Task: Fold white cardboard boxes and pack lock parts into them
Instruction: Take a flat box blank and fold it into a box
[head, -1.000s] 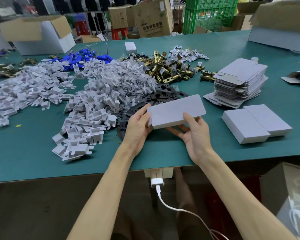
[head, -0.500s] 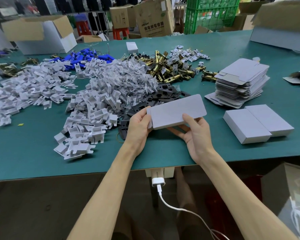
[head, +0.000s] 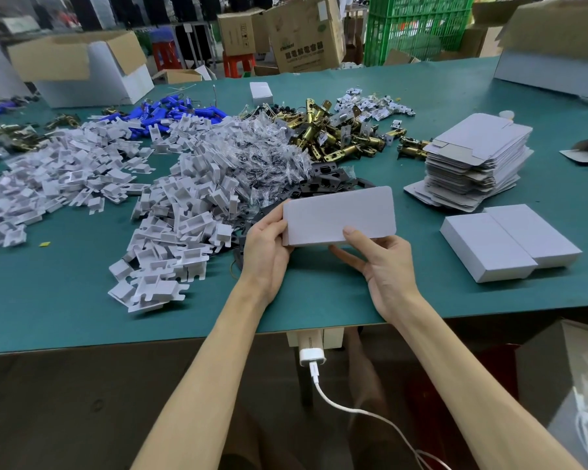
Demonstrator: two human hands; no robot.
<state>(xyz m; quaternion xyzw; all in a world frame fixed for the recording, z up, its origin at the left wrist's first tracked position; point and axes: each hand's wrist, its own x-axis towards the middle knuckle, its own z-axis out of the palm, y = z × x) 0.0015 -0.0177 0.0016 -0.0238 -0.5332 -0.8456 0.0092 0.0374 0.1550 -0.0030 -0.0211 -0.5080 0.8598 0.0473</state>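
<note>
White cardboard box [head: 340,215], flat and smooth with rounded corners, is held above the green table [head: 65,300] near its front edge: my left hand [head: 265,252] grips its left end, my right hand [head: 384,262] pinches the lower edge with fingers [head: 347,257] beneath and thumb on top. Behind it I see matte black plates [head: 330,179], a heap of white plastic brackets [head: 184,212] and brass latches [head: 330,137]; to the right, a stack of flat box blanks [head: 479,154] and two closed boxes [head: 510,242] touching.
</note>
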